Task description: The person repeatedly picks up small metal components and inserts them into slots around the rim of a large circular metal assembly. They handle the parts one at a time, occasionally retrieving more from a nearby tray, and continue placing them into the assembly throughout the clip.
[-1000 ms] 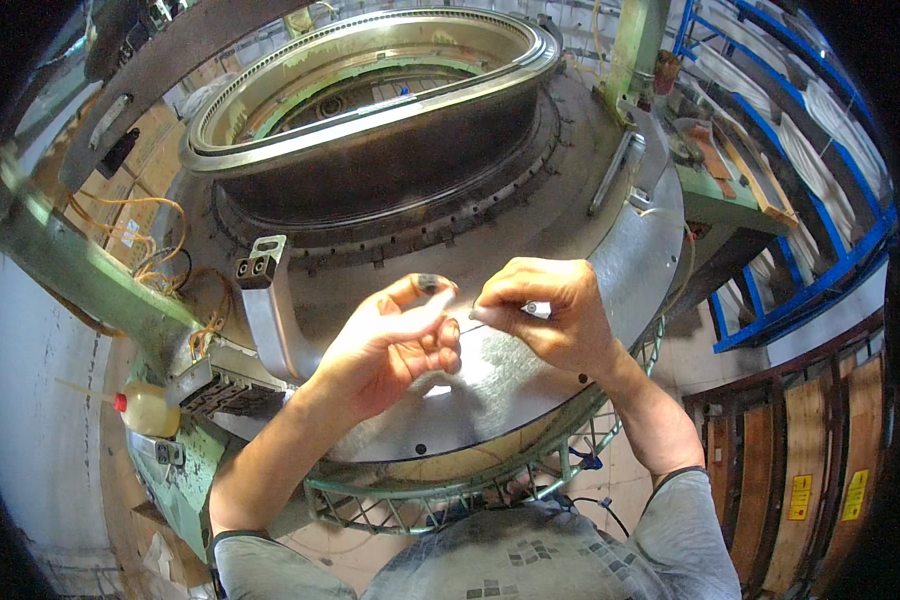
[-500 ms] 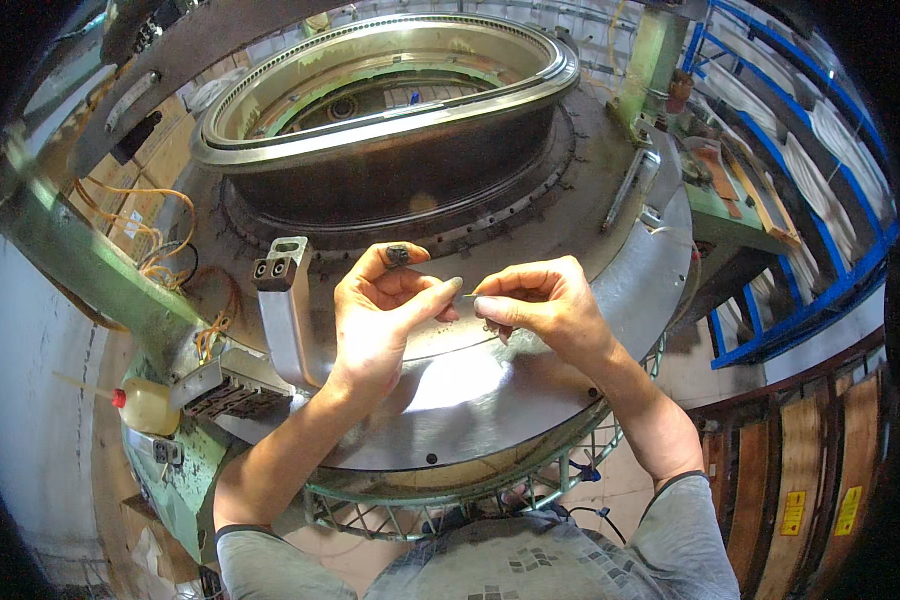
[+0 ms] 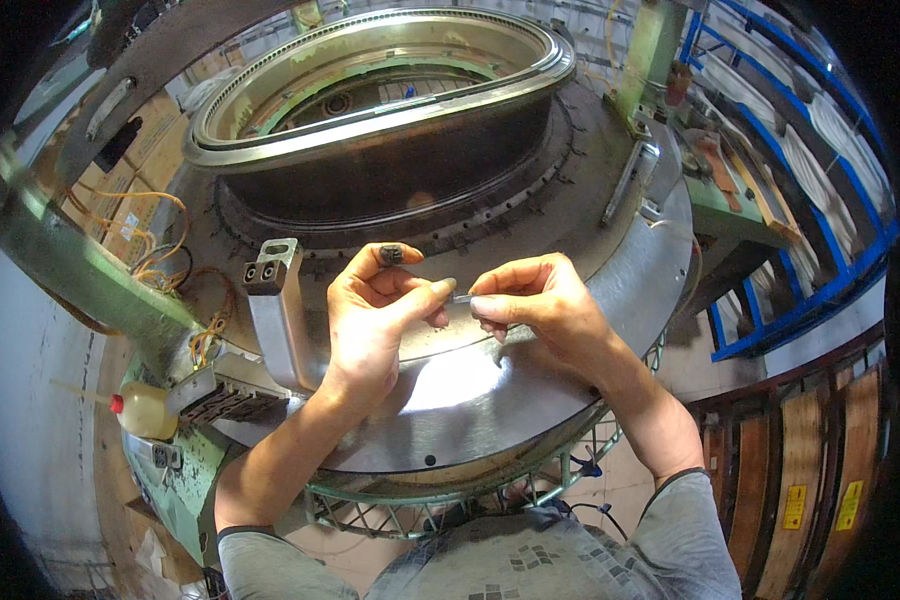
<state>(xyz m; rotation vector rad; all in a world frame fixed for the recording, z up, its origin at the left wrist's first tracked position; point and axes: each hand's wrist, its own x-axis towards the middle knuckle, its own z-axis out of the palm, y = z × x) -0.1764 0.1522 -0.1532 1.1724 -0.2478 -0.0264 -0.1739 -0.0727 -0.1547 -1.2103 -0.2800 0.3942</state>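
Note:
Above the near rim of a broad round metal bed (image 3: 370, 440), my two hands are close together. My left hand (image 3: 375, 320) pinches with thumb and fingertips, and a dark wrap (image 3: 391, 255) covers part of its index finger. Facing it, my right hand (image 3: 540, 302) pinches too, thumb against index finger. Between the two pinches shows a short, thin, greyish piece (image 3: 461, 298); its ends are hidden in the fingertips and it is too small to name.
Behind my hands rises a large metal ring (image 3: 370, 160) with a notched rim. An upright metal bracket (image 3: 280, 320) stands left of my left hand. A plastic bottle with a red cap (image 3: 148, 414) sits at the left, and a blue rack (image 3: 800, 140) stands at the right.
My fingertips have come slightly closer together. The thin piece, which stuck out from my right fingertips, now bridges the gap to my left. The view has shifted slightly.

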